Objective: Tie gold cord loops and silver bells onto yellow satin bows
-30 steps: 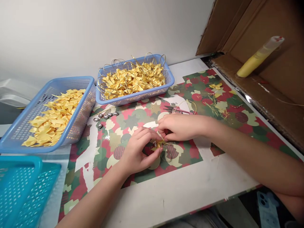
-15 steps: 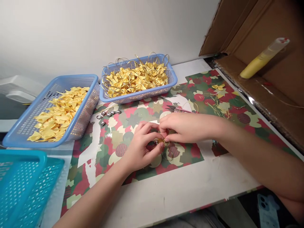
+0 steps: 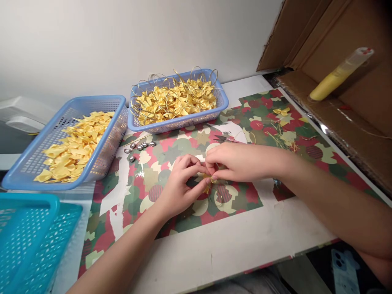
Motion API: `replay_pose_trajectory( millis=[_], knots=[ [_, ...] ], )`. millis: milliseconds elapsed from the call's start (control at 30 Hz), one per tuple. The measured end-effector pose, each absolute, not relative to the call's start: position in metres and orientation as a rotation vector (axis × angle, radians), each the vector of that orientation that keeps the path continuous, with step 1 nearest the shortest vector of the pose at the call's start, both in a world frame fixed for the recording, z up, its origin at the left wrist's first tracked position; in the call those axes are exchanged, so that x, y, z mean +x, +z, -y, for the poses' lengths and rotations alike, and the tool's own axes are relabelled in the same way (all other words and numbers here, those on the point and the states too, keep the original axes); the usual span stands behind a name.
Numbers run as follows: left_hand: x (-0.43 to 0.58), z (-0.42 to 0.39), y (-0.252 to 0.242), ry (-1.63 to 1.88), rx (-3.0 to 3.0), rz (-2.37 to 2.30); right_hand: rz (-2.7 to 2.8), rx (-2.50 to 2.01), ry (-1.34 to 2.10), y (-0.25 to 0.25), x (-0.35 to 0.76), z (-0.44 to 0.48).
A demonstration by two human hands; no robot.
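Note:
Over the patterned paper, my left hand [image 3: 183, 185] pinches a small yellow bow [image 3: 207, 188], which is partly hidden by the fingers. My right hand [image 3: 228, 162] touches it from the right, its thumb and forefinger closed on a thin gold cord [image 3: 213, 179] at the bow. A loop of that cord hangs below the fingertips. Several silver bells [image 3: 140, 147] lie to the upper left of my hands. Dark scissors [image 3: 223, 139] rest just behind my right hand.
Blue baskets of yellow bows stand at the back [image 3: 177, 122] and left [image 3: 72, 185]; gold cords stick out of the back one. A teal basket [image 3: 55, 237] is at lower left. Cord scraps [image 3: 280, 136] and a single bow [image 3: 281, 112] lie right, near a cardboard box [image 3: 324, 53].
My left fingers have shifted slightly, and more of the yellow bow shows below them. The silver piece seen earlier by the left fingertips is no longer visible. My right hand has moved up a little.

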State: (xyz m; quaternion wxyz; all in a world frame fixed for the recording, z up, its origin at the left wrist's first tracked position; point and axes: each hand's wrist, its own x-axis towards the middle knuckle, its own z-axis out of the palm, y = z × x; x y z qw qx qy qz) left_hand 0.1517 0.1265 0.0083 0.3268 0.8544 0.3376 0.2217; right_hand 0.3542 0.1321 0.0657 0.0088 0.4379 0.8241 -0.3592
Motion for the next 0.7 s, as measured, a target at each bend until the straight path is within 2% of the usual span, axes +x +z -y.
replay_pose_trajectory(
  millis=[700],
  knots=[
    [0.1531,-0.1247,0.0052,0.604,2.414,-0.847,-2.524,1.413,-1.140,0.0675,0.3537,-0.1321]
  ],
)
